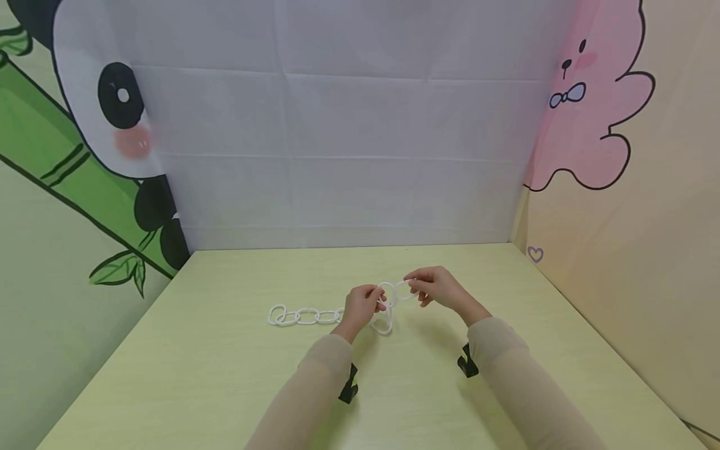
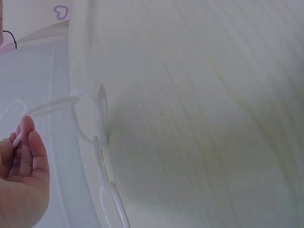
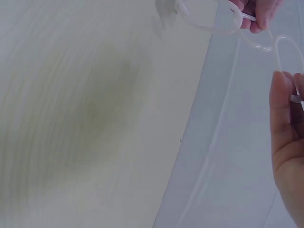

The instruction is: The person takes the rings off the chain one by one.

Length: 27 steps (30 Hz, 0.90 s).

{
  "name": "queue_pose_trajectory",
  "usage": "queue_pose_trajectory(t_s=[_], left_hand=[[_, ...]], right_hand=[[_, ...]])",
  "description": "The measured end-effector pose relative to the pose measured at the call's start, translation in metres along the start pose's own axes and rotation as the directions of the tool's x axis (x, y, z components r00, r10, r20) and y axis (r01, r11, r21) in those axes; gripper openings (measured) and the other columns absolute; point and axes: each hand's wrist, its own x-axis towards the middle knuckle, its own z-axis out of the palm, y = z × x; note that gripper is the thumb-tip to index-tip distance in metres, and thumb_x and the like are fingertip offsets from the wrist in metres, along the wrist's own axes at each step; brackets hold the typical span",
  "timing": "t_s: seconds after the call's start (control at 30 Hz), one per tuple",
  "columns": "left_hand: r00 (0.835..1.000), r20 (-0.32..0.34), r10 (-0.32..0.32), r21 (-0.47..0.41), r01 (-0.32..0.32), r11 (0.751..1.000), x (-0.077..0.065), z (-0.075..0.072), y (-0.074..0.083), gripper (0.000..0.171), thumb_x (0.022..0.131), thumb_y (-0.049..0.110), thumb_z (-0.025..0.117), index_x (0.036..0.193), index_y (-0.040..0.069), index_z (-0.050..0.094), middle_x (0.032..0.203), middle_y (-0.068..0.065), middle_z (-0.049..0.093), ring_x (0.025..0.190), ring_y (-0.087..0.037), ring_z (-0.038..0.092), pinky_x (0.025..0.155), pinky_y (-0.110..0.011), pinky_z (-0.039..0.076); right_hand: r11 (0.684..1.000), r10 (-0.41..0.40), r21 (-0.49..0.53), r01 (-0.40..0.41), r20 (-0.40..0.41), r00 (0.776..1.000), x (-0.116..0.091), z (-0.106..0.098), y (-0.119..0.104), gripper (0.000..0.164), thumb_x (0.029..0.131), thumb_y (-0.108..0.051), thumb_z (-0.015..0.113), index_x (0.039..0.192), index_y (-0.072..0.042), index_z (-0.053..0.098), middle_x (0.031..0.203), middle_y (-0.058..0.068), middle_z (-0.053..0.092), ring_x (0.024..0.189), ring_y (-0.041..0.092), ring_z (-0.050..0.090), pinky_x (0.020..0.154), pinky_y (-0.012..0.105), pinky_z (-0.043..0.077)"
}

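A chain of white plastic links (image 1: 307, 316) lies on the table to the left of my hands. My left hand (image 1: 360, 309) pinches one link of this chain between thumb and fingers, raised over the tabletop. From that link, other links (image 2: 88, 118) hang down in the left wrist view. To its right, my right hand (image 1: 439, 287) grips the far side of a white link (image 3: 280, 47) by its thumb and fingertips. This link joins the one at my left hand. My left hand's palm hides part of the chain in the head view.
The pale yellow table (image 1: 225, 381) extends to a white cloth backdrop (image 1: 349, 125). Printed side walls flank it, with a panda and bamboo on the left and a pink bear (image 1: 590, 137) on the right. Black straps (image 1: 349, 386) hang under both sleeves.
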Motion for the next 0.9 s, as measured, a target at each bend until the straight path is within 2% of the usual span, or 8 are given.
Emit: queue_pose_trajectory(t_s=[0.27,0.7,0.9], left_hand=[[1.000,0.006,0.004,-0.018,-0.004,1.000,0.001,0.001,-0.001,0.023,0.095,0.009,0.051,0.094,-0.010,0.063,0.082,-0.012,0.065,0.060,-0.009,0.060,0.060,-0.023,0.051],[1.000,0.017,-0.002,-0.021,0.002,1.000,-0.002,0.000,0.003,0.023,0.095,0.009,0.051,0.097,-0.011,0.062,0.082,-0.011,0.065,0.062,-0.011,0.061,0.061,-0.023,0.051],[1.000,0.018,0.004,-0.023,-0.003,1.000,-0.002,-0.001,0.004,0.022,0.095,0.008,0.051,0.098,-0.011,0.062,0.080,-0.008,0.065,0.062,-0.011,0.062,0.061,-0.023,0.052]], right_hand=[[0.999,-0.030,-0.031,0.029,-0.020,0.999,0.001,-0.009,-0.014,0.026,0.093,-0.008,0.055,0.113,0.008,0.059,0.084,0.023,0.059,0.060,0.018,0.053,0.058,0.035,0.054],[1.000,-0.014,0.008,0.015,-0.096,0.995,0.003,-0.023,-0.023,0.025,0.094,-0.006,0.052,0.114,0.008,0.058,0.086,0.024,0.058,0.061,0.018,0.054,0.057,0.032,0.054],[1.000,-0.002,0.030,0.007,-0.146,0.989,0.003,-0.031,-0.021,0.026,0.095,-0.006,0.052,0.116,0.008,0.057,0.082,0.016,0.059,0.062,0.018,0.055,0.058,0.031,0.054]])
